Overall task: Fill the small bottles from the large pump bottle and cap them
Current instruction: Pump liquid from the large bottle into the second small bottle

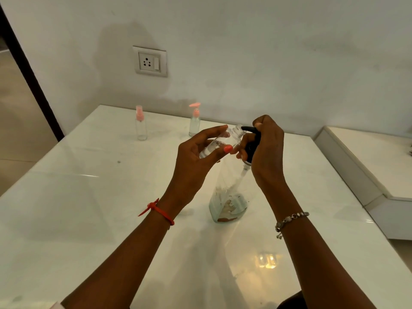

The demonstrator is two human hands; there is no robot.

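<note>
Small bottle held to the pump nozzle over the desk (78, 208).
At back left, a pink-capped spray bottle (141, 127) and pink-pump bottle (194, 123), upright; left grip (196, 157) pinching the tilted, uncapped small bottle (219, 143), mouth at the nozzle (248, 128); right grip (267, 150) curled over the pump head (252, 146) of the large pump bottle (229, 197), standing mid-desk.

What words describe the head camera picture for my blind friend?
A left hand holds a small open bottle tilted at the black spout of a large pump bottle; the right hand grips the pump. Two pink-topped bottles stand farther back on the white table.
</note>
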